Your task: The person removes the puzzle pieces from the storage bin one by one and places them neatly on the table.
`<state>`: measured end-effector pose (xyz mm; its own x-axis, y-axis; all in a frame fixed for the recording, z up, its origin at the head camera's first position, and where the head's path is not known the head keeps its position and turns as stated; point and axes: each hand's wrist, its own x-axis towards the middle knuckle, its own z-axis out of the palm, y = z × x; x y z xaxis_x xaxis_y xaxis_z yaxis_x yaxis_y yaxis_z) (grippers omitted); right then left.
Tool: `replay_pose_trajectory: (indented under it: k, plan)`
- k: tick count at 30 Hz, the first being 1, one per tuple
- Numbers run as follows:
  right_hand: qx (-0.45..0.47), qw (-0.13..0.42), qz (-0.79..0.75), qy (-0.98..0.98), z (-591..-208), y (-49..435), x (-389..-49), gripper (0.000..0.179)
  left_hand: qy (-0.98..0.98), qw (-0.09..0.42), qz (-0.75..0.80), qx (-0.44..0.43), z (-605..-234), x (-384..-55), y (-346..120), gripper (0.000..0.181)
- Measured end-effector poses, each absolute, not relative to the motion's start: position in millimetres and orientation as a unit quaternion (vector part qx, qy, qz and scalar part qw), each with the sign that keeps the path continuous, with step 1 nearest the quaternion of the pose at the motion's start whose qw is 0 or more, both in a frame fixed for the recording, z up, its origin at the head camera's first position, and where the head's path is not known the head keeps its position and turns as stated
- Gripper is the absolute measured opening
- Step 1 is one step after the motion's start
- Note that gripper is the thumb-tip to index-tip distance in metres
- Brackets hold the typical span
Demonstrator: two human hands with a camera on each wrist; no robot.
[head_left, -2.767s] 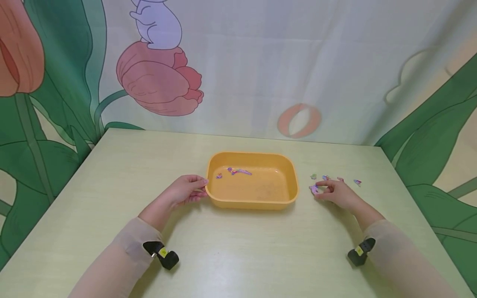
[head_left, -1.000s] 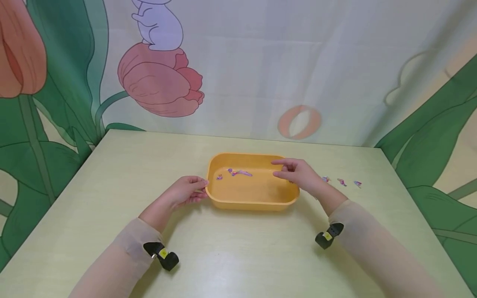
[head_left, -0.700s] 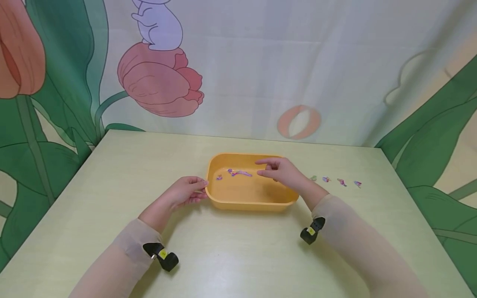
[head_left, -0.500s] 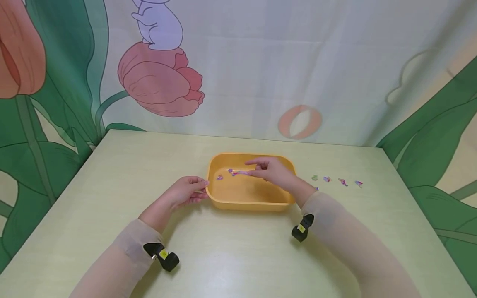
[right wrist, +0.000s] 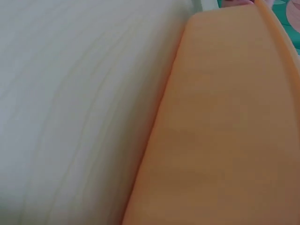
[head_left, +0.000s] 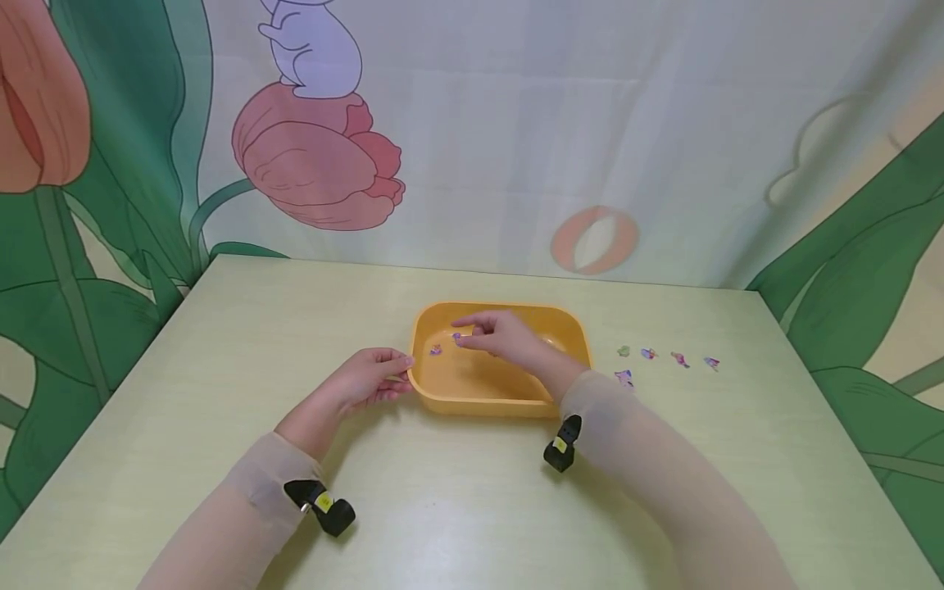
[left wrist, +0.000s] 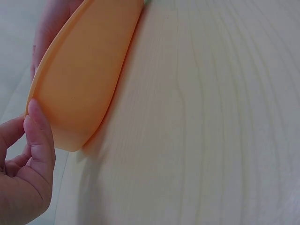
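Observation:
A yellow plastic basin (head_left: 487, 405) stands on the table. My left hand (head_left: 376, 377) pinches its left rim, thumb and fingers around the edge; the left wrist view shows the same grip on the basin wall (left wrist: 84, 79). My right hand (head_left: 501, 336) is over the inside of the basin, thumb and index finger apart. Close to its fingertips lies a small purple piece (head_left: 456, 336), mostly covered by the hand. Left of it, a small pink-purple piece (head_left: 436, 350) lies on the basin floor. The right wrist view shows the basin's outer wall (right wrist: 225, 117), with the right hand out of sight.
Right of the basin, small flat colourful pieces lie on the table: a green one (head_left: 624, 351), a multicoloured one (head_left: 649, 354), a pink one (head_left: 680, 360), a blue-pink one (head_left: 711, 363). A purple one (head_left: 624, 378) lies nearer me. A printed curtain (head_left: 472, 147) hangs behind.
My right hand has left the purple piece on the table at the right and moved left across the basin, now covering most of the long purple piece inside. The left hand has stayed at the rim.

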<state>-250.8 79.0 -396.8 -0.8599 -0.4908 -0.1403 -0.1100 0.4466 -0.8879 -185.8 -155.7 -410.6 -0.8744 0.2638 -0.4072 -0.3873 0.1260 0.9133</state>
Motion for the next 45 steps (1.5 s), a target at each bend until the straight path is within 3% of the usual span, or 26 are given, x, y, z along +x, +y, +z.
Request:
replay_pose_trajectory:
  k: [13,20,26,37,45]
  plan:
    - [-0.215,0.167,-0.437,0.857,-419,53,-257,0.034,0.711,0.247,0.658,-0.035,-412,-186,-158,0.038]
    - [-0.266,0.206,-0.341,0.878,-428,53,-253,0.040,0.711,0.248,0.657,-0.041,-415,-186,-158,0.037]
    - [-0.278,0.204,-0.279,0.896,-429,51,-249,0.048,0.709,0.247,0.660,-0.036,-417,-186,-157,0.037]
    - [-0.286,0.168,-0.307,0.892,-435,50,-248,0.018,0.707,0.250,0.661,-0.032,-416,-185,-155,0.036]
    - [-0.288,0.170,-0.281,0.900,-434,48,-248,0.022,0.700,0.253,0.667,-0.029,-415,-185,-155,0.035]
